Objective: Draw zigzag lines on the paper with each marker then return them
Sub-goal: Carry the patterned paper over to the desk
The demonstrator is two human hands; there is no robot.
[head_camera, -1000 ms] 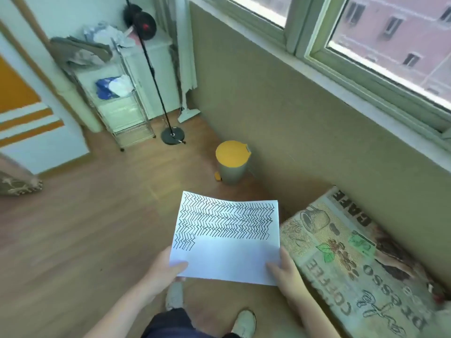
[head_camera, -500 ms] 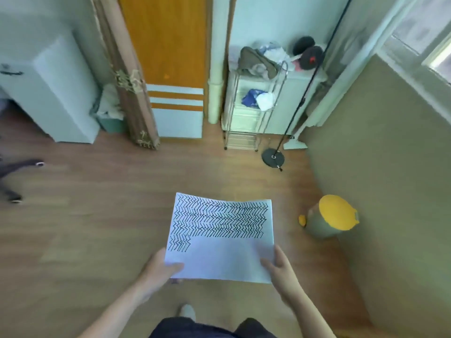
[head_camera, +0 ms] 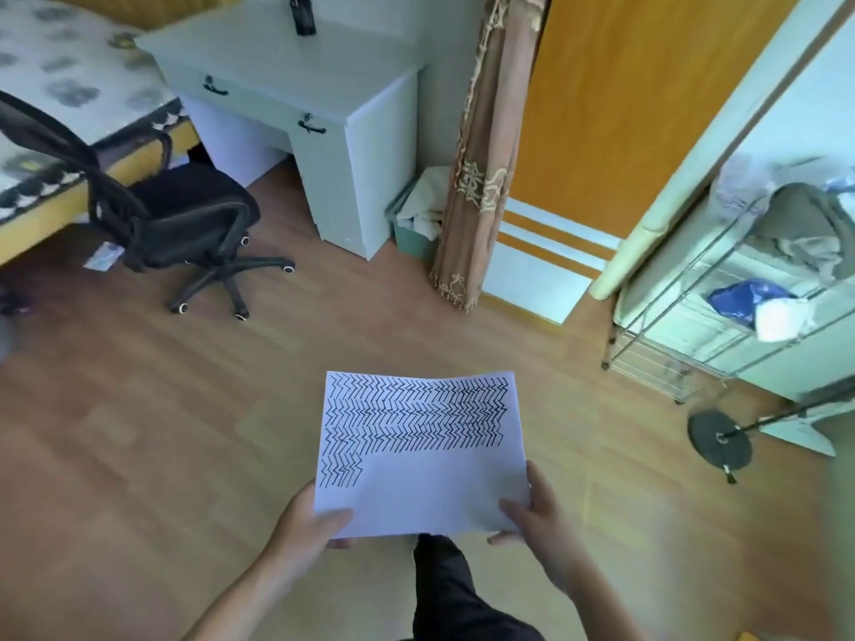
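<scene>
I hold a white sheet of paper [head_camera: 439, 492] in front of me above the wooden floor. Black zigzag lines fill its upper half and a short row starts at the left below them; the lower part is blank. My left hand [head_camera: 310, 525] pinches the near left corner, thumb on top. My right hand [head_camera: 536, 515] pinches the near right corner the same way. No marker is in view.
A black office chair [head_camera: 185, 224] stands at the left beside a pale desk [head_camera: 296, 113] with drawers. A curtain [head_camera: 481, 178], an orange door [head_camera: 624, 108], a wire shelf rack [head_camera: 749, 289] and a round black stand base [head_camera: 719, 439] lie ahead and right. A bed [head_camera: 55, 85] is far left.
My view has swung left across the room: the window, bench and yellow-lidded bin are gone, the desk, chair and bed have come in. Both hands keep holding the paper the same way.
</scene>
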